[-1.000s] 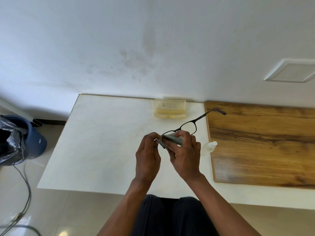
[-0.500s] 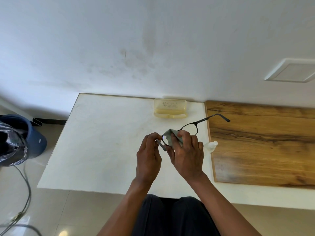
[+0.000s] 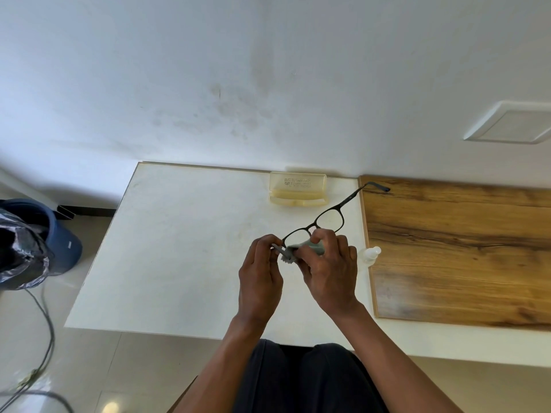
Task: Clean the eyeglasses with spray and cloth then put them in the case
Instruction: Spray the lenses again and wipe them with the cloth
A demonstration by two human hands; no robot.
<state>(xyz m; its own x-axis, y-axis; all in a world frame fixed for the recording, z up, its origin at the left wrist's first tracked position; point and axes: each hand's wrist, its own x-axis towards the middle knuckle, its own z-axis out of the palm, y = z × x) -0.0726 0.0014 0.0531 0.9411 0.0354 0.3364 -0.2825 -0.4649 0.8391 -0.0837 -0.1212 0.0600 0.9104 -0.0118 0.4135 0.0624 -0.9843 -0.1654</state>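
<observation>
Black-framed eyeglasses [image 3: 331, 214] are held above the white table [image 3: 185, 248], one temple arm stretched out toward the far right. My left hand [image 3: 261, 278] pinches the near end of the frame. My right hand [image 3: 329, 269] presses a small grey cloth [image 3: 298, 251] against the near lens. A pale yellow translucent case [image 3: 298, 189] stands open at the table's far edge by the wall. A small clear spray bottle [image 3: 369, 254] lies just right of my right hand, partly hidden by it.
A wooden board [image 3: 462, 248] covers the right part of the table. On the floor at the left are a blue bin with a black bag [image 3: 32, 242] and grey cables [image 3: 44, 323]. A white wall rises behind the table.
The glasses have tilted so the free temple arm points higher and farther away. The cloth has slid lower along the near lens under my right fingers. Both hands stay in place.
</observation>
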